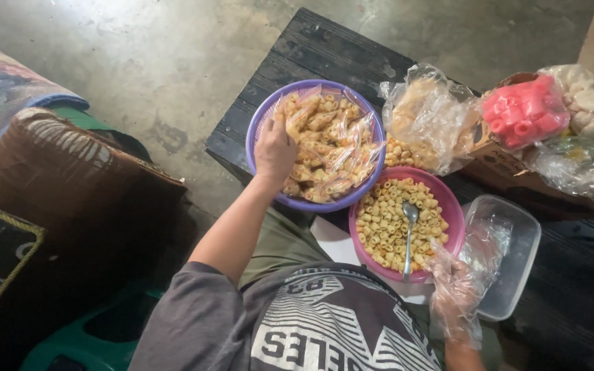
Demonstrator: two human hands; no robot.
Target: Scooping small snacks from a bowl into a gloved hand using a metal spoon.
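The purple basin (259, 124), piled with small filled packets (328, 148), sits at the edge of the black table (324, 48), its near rim at or just over that edge. As I judge it, a hard press from the left hand (274, 152), which rests at the basin's near-left side, could tip the basin and slide packets onto the concrete floor (166, 62).

The pink bowl (452, 206) of loose macaroni snacks (383, 220) touches the basin and also sits near the table's front edge. A spoon (409, 233) lies in it with its handle over the near rim (easy to knock), and a bump there could flick snacks out.

The left hand is curled, fingers closed about the top of one packet (284, 113) at the heap's left. The right hand (456, 288) wears a loose clear plastic glove; it hovers just beside the pink bowl's near-right rim, in front of a clear lidded box (520, 237). I cannot tell how far its fingers are open, nor whether it holds anything; the slack plastic could snag the spoon.
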